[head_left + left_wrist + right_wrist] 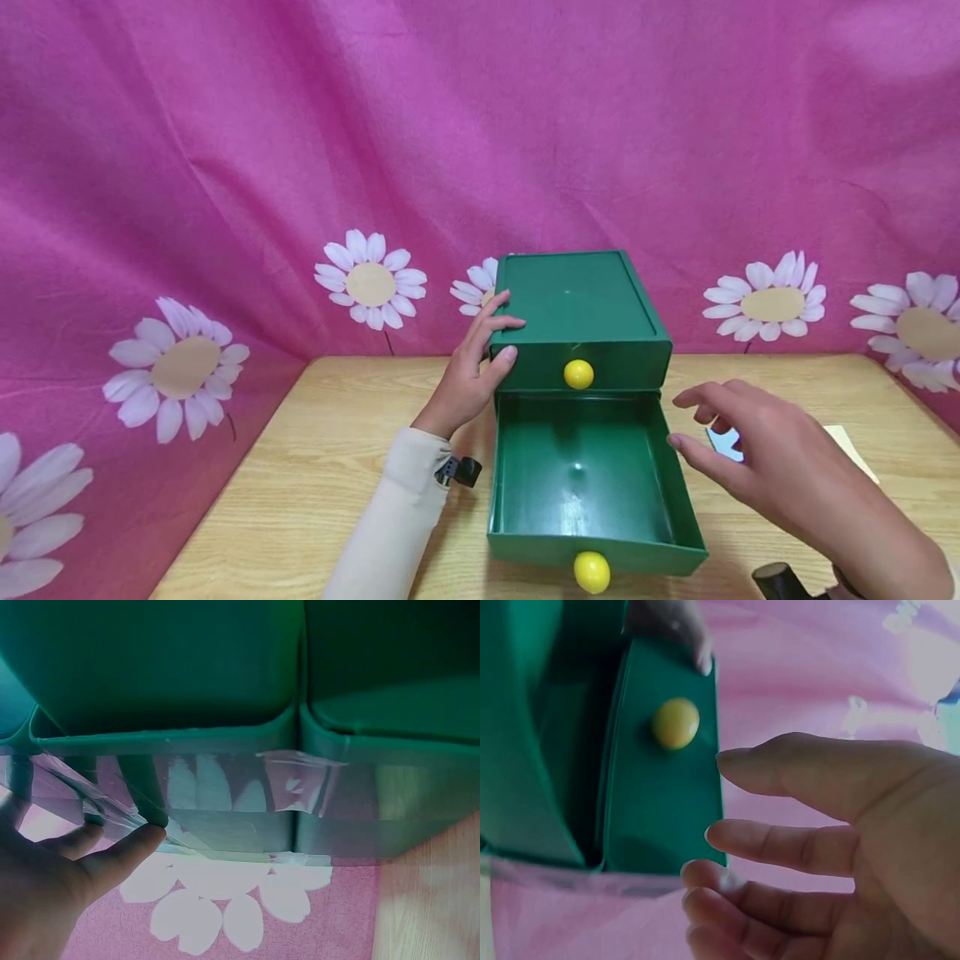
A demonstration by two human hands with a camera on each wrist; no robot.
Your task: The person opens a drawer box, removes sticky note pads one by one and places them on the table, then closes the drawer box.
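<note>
A green drawer unit (577, 296) with two drawers stands on the table. Its lower drawer (585, 492) is pulled out, showing a bare inside and a yellow knob (592, 572) on its front. The upper drawer (536, 367) is closed and has its own yellow knob (578, 374). My left hand (468, 379) rests on the unit's left top edge, thumb near the front corner; in the left wrist view its fingertips (154, 832) touch the side. To the right of the unit, my right hand (772, 450) hovers with fingers loosely bent and nothing held.
Partly behind my right hand lies a light-blue piece (725, 443) on the wooden table (337, 467). A pale flat strip (851, 452) is farther right. A pink cloth (487, 150) with white daisies hangs behind and at the sides.
</note>
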